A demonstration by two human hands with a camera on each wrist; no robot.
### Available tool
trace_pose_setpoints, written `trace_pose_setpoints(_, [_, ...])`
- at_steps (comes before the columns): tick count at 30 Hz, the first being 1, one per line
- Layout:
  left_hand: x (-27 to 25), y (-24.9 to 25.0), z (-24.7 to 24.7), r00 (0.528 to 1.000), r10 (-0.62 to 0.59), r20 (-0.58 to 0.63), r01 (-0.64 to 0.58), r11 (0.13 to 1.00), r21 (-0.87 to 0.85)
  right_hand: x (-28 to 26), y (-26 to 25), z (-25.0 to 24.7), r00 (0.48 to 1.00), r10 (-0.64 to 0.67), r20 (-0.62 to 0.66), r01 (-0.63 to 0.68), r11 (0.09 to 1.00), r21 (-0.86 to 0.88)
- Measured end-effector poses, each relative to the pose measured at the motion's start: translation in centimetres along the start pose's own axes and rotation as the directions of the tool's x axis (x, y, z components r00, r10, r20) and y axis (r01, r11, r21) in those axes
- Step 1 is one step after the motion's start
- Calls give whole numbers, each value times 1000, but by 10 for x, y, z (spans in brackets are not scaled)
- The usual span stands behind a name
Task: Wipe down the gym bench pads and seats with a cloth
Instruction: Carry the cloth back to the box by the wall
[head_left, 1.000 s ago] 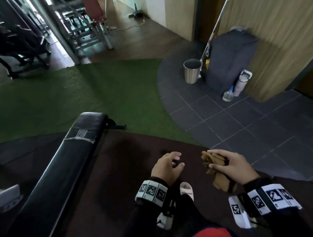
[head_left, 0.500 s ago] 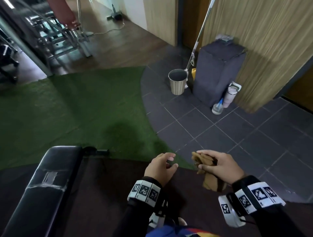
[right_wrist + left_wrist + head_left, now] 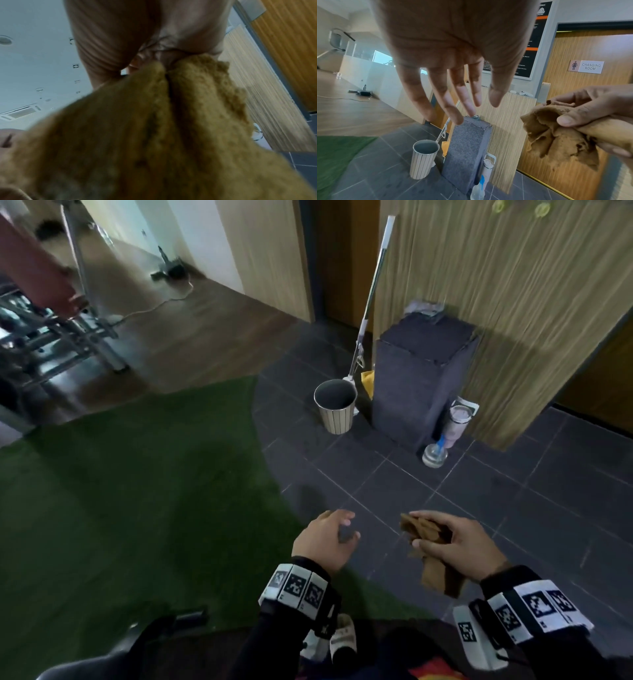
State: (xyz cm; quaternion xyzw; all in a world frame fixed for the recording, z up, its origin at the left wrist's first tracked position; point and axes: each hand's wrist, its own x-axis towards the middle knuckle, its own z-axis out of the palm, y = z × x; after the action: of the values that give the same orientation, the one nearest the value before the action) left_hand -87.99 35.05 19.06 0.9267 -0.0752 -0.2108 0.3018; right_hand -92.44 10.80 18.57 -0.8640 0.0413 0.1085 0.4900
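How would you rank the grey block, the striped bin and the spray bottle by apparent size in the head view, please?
1. grey block
2. striped bin
3. spray bottle, clearly smallest

All three stand close together, so nearness hardly skews it.

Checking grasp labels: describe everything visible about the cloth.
The cloth is tan-brown with a nubby, towel-like weave and a scalloped stitched edge. It is crumpled into a bunch, not spread flat. The right hand grips it in mid-air above the dark tiled floor, thumb and fingers curled round the middle; one ruffled end sticks out past the fingers and the other hangs below the palm. The left hand is close by but not touching it.
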Motion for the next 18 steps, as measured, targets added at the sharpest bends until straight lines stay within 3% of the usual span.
trace_pose_setpoints(9, [159, 23, -46, 994, 84, 67, -83, 996, -14, 129, -10, -47, 991, 37, -128, -34, 999, 19])
trace_pose_setpoints(14, [272, 54, -59, 992, 120, 44, -119, 993, -18, 232, 1, -88, 990, 58, -129, -55, 998, 26])
trace_pose_setpoints(18, [361, 89, -73, 991, 130, 27, -129, 991, -38, 316, 2, -133, 994, 21, -109, -28, 998, -64])
